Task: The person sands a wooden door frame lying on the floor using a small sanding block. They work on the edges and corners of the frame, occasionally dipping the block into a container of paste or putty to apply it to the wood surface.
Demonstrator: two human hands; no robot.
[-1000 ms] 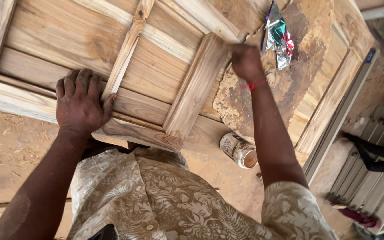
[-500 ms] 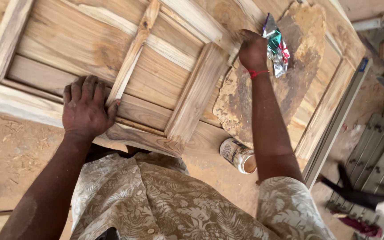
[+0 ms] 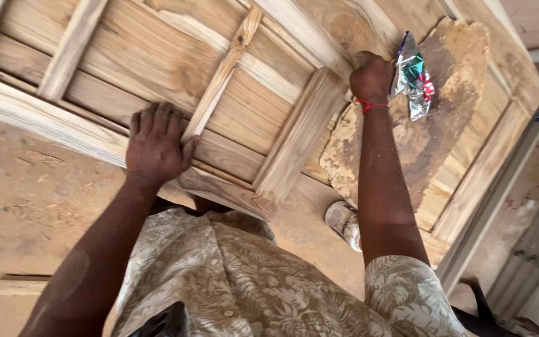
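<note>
On one panelled wooden door [image 3: 157, 56] lying flat, your two hands work: your left hand [image 3: 156, 145] rests palm down, fingers spread, on the lower frame rail, while your right hand [image 3: 372, 78] is curled shut at the panel's edge; what it grips cannot be told. One foil wrapper [image 3: 414, 78] lies just beside it, and one tin can [image 3: 343, 221] lies below on the sawdust floor [image 3: 26, 206].
</note>
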